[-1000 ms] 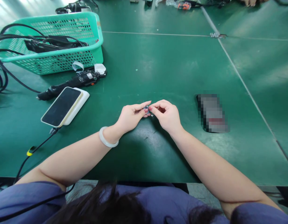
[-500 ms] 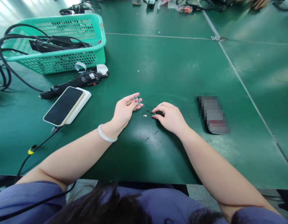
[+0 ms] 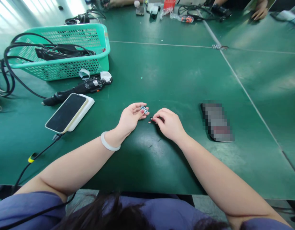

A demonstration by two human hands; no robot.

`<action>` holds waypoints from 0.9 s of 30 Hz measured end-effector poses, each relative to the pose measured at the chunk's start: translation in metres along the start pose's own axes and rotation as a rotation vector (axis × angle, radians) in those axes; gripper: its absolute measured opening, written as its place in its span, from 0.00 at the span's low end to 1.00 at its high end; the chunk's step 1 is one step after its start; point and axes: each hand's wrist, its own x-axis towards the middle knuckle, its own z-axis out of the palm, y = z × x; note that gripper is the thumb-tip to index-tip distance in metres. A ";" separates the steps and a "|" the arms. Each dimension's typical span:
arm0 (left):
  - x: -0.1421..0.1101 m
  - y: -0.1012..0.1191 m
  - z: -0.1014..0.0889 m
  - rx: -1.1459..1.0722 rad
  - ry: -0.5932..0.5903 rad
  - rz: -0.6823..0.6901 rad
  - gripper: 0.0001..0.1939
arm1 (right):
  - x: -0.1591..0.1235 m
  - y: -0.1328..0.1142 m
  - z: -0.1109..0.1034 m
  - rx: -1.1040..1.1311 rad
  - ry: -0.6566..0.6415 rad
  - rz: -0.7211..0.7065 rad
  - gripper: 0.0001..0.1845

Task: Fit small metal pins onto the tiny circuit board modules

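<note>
My left hand [image 3: 131, 117] rests on the green table [image 3: 176, 76] and pinches a small blue-grey electronic part [image 3: 144, 109] between thumb and fingers. A white bangle [image 3: 106, 142] sits on that wrist. Just to the right, my right hand [image 3: 168, 124] is curled with its fingertips pinched on a tiny piece [image 3: 151, 121] at the table surface; the piece is too small to name. The two hands are a few centimetres apart.
A phone on a white pad [image 3: 69, 113] lies to the left, with a black power tool [image 3: 77, 89] behind it. A teal basket [image 3: 61, 51] holds black cables. A blurred-out dark object [image 3: 217, 122] lies to the right. Another person's hand [image 3: 258, 12] shows far back.
A second ago both hands held the small part together. They separated; the left kept the part, and the right dropped to the table and pinched a tiny piece there.
</note>
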 end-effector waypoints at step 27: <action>-0.004 -0.002 0.001 -0.251 -0.145 -0.055 0.15 | -0.010 -0.019 0.000 -0.129 0.323 -0.176 0.10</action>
